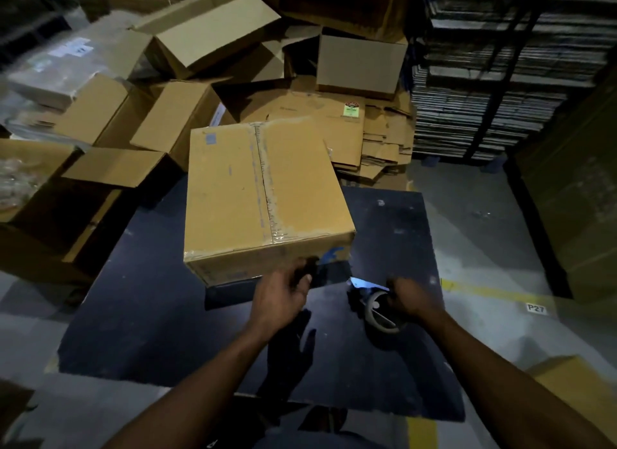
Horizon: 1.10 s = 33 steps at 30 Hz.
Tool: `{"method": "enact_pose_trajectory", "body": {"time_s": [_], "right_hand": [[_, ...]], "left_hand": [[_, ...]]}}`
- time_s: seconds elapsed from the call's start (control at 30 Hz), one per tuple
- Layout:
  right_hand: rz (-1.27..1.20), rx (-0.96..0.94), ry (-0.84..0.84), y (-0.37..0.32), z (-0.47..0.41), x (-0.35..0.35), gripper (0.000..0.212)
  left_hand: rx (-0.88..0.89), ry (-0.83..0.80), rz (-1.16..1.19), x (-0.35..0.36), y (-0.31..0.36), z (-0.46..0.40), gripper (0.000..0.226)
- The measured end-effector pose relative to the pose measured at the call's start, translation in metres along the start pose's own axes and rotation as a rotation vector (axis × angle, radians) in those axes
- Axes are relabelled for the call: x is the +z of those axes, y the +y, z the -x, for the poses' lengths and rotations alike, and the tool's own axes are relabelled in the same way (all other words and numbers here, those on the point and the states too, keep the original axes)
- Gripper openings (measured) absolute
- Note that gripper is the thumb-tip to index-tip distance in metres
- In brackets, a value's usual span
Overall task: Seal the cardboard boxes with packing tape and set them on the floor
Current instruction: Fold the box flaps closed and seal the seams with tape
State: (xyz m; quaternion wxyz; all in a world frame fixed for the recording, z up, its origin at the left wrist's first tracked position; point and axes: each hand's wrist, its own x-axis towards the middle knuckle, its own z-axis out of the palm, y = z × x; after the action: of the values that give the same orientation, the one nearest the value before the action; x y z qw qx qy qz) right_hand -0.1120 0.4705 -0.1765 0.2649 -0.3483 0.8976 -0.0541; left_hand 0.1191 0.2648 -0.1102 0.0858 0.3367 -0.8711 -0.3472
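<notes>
- Gripping the tape dispenser point(375, 306) by its handle, the right hand point(412, 301) has its fingers curled round it, just above the dark table point(150, 315).
- Just left of that grip, the left hand point(283, 298) hovers with loosely bent fingers at the box's near bottom edge; whether it pinches a tape end I cannot tell.
- Ahead of both hands sits the cardboard box point(263, 194), flaps closed, clear tape along the centre seam.
- Beyond it, open empty boxes point(200, 37) and flattened cardboard point(384, 141) are heaped.
- Off right of the dispenser, the floor point(494, 281) shows a yellow line.
</notes>
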Motion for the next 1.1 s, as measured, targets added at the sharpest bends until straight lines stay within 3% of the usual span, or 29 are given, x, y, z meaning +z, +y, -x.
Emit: {"method": "enact_pose_trajectory", "body": {"time_s": [0.07,0.17,0.23,0.4,0.6,0.7,0.8,0.87,0.93,1.0,1.1], "right_hand": [[-0.078,-0.035,0.072,-0.014,0.013,-0.006,0.021],[-0.204,-0.111,0.121,-0.038,0.031,-0.020,0.033],[-0.275,-0.209,0.134,-0.050,0.038,-0.029,0.038],[-0.209,-0.371,0.111,-0.081,0.049,-0.043,0.058],[0.112,-0.526,0.098,-0.127,0.044,-0.058,0.088],[0.229,-0.612,0.164,-0.160,0.038,-0.075,0.085],[0.085,-0.822,0.042,-0.197,0.031,-0.087,0.079],[0.059,-1.005,0.070,-0.220,0.021,-0.088,0.082],[0.023,-1.028,0.000,-0.246,0.022,-0.095,0.090],[0.010,-0.954,0.038,-0.274,0.022,-0.104,0.096],[0.101,-0.943,-0.014,-0.299,0.013,-0.105,0.092]], "left_hand": [[-0.325,-0.156,0.371,0.016,0.007,0.018,0.044],[-0.900,-0.371,0.977,0.033,0.005,0.032,0.079],[-1.014,-0.450,1.159,0.034,0.007,0.033,0.102],[-0.903,-0.336,1.369,0.010,0.019,0.020,0.100],[-0.726,-0.274,1.281,-0.040,0.021,0.022,0.057],[-0.717,-0.159,1.323,-0.065,0.014,0.020,0.043],[-0.766,-0.005,1.426,-0.094,0.000,0.018,0.034],[-0.756,0.074,1.515,-0.112,-0.012,0.018,0.031],[-0.728,0.151,1.464,-0.128,-0.025,0.017,0.024],[-0.716,0.270,1.305,-0.138,-0.041,0.013,0.023],[-0.668,0.431,1.014,-0.140,-0.074,0.002,0.026]]}}
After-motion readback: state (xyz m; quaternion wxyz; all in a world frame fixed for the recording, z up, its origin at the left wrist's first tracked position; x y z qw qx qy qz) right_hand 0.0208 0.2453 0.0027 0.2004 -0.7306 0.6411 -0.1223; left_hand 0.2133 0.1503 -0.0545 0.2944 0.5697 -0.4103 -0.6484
